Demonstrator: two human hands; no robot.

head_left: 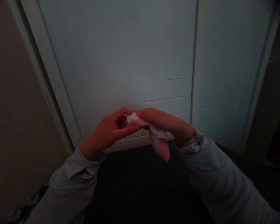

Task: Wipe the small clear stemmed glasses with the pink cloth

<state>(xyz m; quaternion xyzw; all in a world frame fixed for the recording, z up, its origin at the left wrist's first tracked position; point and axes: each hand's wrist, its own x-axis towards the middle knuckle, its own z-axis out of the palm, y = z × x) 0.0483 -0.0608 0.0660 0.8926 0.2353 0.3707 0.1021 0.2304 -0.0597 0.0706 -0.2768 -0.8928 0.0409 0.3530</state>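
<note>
Dim light fills the room, and a pale door with a carved heart stands behind the hands, while a dark surface lies below them. The left hand is bent around a small shiny thing, its thumb on the near side and the other fingers on the far side, with only a little gap between. I cannot tell if this thing is glass or metal, because the hand covers most of it. The right hand has its fingers closed upon a pink and white cloth; how its thumb lies I cannot see. One end of the cloth is pressed between both hands, beside the shiny thing, and the loose end hangs down under the right wrist.

In my judgement, the shiny thing could slip from the left hand if the right one pulled the cloth strongly, since the hold looks rather light. It could then fall to the dark surface. The hanging end might also catch on the right cuff. Such weak light could make a bad grip difficult to notice.
</note>
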